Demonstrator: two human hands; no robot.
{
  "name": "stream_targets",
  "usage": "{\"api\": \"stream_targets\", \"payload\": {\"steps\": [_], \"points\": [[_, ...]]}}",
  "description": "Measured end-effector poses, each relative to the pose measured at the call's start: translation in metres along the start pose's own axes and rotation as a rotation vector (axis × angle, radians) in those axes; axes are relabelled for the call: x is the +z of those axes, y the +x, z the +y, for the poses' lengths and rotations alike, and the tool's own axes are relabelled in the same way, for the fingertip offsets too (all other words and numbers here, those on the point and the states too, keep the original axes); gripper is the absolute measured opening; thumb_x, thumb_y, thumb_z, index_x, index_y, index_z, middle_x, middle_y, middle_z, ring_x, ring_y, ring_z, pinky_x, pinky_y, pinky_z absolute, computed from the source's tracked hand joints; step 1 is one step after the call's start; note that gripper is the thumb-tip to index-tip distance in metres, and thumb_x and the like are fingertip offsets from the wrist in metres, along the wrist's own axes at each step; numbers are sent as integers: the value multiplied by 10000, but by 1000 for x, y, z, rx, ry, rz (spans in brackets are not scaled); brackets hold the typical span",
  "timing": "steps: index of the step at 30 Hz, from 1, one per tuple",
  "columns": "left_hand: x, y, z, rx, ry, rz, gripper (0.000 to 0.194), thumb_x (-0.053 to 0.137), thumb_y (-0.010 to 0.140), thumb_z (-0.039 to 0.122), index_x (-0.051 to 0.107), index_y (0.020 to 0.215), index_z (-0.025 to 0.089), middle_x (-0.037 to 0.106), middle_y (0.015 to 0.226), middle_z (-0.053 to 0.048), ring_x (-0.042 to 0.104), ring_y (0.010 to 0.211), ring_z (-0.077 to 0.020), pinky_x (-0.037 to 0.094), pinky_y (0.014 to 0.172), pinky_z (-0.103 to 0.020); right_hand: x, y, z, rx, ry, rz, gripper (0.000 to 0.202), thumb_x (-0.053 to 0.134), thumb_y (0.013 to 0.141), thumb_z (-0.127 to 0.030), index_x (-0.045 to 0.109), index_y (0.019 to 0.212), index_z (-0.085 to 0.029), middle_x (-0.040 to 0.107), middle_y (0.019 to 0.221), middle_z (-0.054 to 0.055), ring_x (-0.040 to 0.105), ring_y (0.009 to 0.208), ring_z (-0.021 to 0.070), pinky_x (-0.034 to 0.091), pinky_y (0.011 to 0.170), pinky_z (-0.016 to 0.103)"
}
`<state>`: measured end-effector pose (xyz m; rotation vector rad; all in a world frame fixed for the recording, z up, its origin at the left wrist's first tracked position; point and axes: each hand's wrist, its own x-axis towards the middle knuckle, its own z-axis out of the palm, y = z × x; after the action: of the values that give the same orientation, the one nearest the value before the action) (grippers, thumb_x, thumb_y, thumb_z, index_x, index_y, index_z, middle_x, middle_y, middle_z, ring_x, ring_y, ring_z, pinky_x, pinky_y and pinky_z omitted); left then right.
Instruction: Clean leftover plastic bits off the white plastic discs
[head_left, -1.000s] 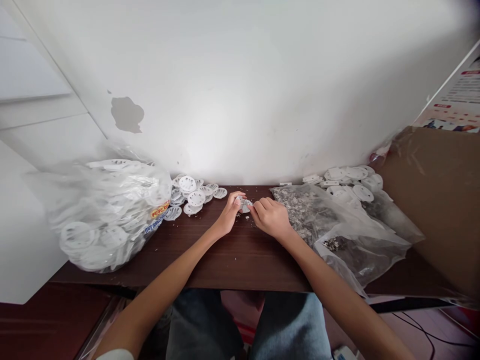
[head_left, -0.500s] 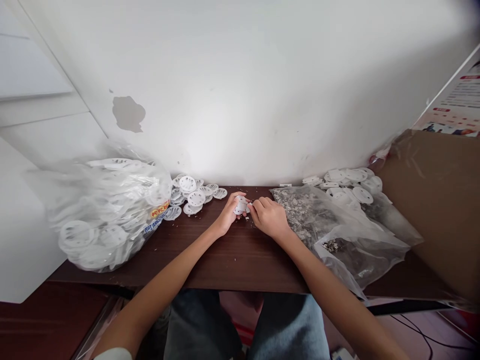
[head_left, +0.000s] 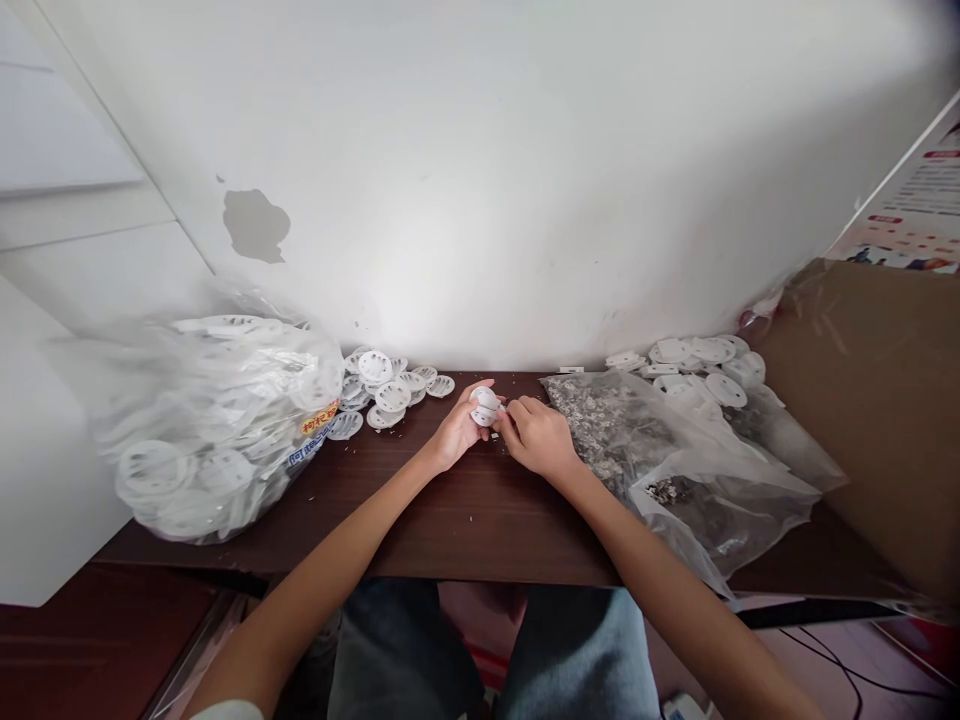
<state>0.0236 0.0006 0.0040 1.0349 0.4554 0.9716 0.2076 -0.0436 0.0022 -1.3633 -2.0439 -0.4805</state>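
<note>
My left hand (head_left: 456, 432) is grasping a round white disc (head_left: 484, 407) over the brown tabletop (head_left: 450, 530). My right hand (head_left: 541, 437) is bending its fingers at the disc's right edge; whether they're pinching anything, I cannot tell.

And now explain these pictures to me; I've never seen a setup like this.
There is no machine here, only a person working bare-handed. All the pictures come from one head-worn camera looking forward and down. The left hand holds a white disc; the right hand is at its edge, though whether it pinches something small is unclear. On the dark table, a bulging clear bag packed with discs stands at left, with loose discs beside it. At right lies a flatter bag with small bits, and more white discs toward its far side.
</note>
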Motion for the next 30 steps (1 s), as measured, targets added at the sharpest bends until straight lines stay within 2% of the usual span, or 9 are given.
{"api": "stream_targets", "payload": {"steps": [6,12,16,20,23,26,30], "points": [[-1,2,-1,11,83,14,608,725,925,478,555,1451,223,687,1241,-115,643,840,-163,434,614,-252,-1,0,0,36,27,-35,401,403,1130,-366,642,864,-186,655,830,80,561,771,203,290,658,337],[-8,6,-5,60,214,35,636,704,936,574,546,1438,216,667,1261,-122,641,827,-156,421,610,-255,-3,0,-1,39,18,-38,408,404,1126,-364,634,839,-188,647,819,84,554,762,205,285,659,338],[-15,6,-4,107,464,37,595,592,1007,598,511,1484,252,638,1342,-113,648,880,-161,452,660,-266,-3,0,1,30,4,-36,414,406,1124,-371,630,827,-190,642,806,81,550,749,199,279,658,338],[-18,1,3,156,775,36,568,483,1072,570,450,1559,280,596,1454,-118,661,1001,-204,545,841,-347,-3,1,6,39,-11,-56,433,400,1119,-394,623,808,-191,635,793,84,550,751,202,263,648,337],[-18,-3,8,263,1021,55,577,510,1072,527,419,1590,290,550,1534,-126,654,1172,-257,556,989,-417,-1,2,13,96,-23,-87,417,410,1112,-397,619,816,-192,647,812,84,557,754,200,237,630,338],[-20,-6,8,435,1276,41,644,602,1038,473,383,1612,281,544,1548,-135,585,1373,-306,512,1124,-471,2,2,21,202,-8,-123,405,413,1111,-419,609,833,-199,661,840,78,560,740,193,209,614,337],[-25,-4,1,604,1482,53,721,691,981,438,384,1603,240,575,1507,-166,605,1371,-330,529,1125,-500,4,4,29,377,209,-151,438,435,1093,-518,564,797,-221,659,827,44,550,707,179,244,619,308]]}}
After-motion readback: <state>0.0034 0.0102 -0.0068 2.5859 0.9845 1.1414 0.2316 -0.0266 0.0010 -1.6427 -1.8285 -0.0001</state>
